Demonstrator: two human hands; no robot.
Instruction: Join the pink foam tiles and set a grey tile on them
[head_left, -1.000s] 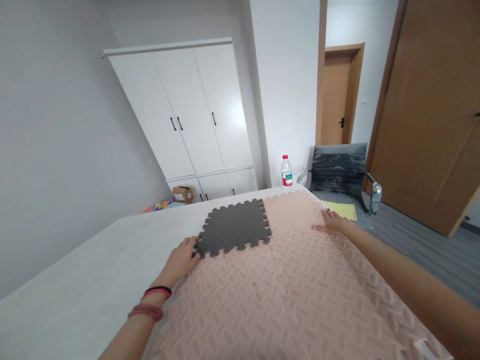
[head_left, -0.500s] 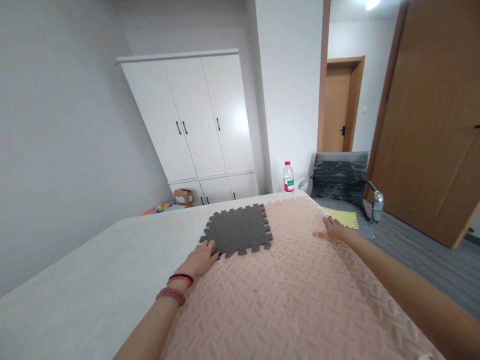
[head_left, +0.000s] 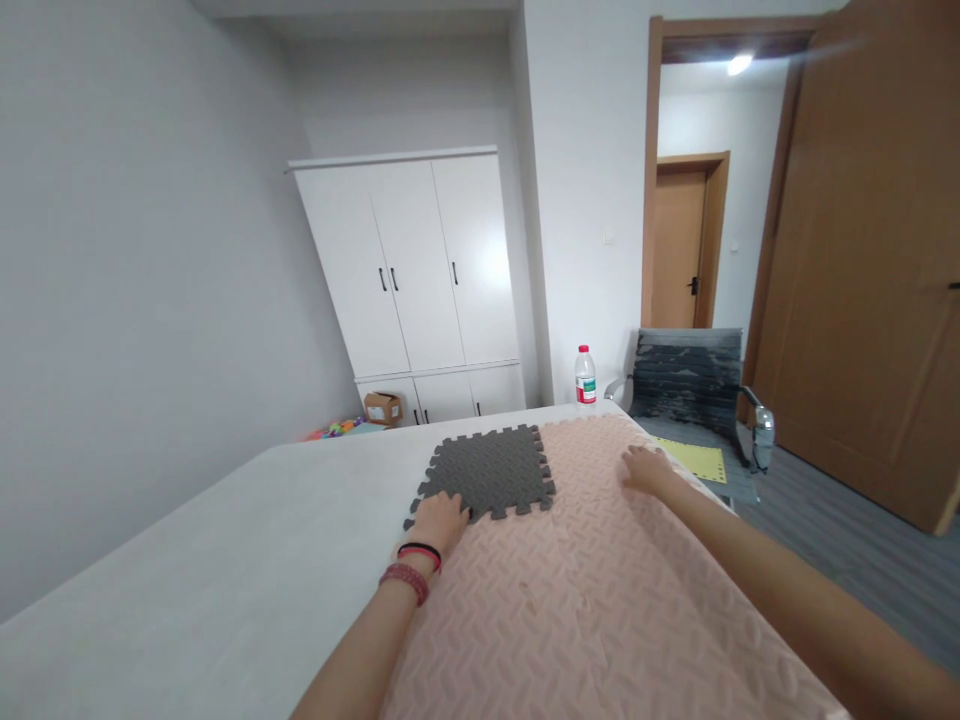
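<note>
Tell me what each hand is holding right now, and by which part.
Nothing is gripped. The left hand lies flat on the near corner of the grey foam tile; the right hand presses flat on the pink foam mat near its far right edge.

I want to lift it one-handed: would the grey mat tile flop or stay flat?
The grey mat tile looks like thin foam, so probably light and bendy, sagging some. Its toothed edge meets the pink mat, so it may snag.

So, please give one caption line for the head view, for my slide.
Left hand presses on grey foam tile; right hand lies flat on pink foam mat.
</note>
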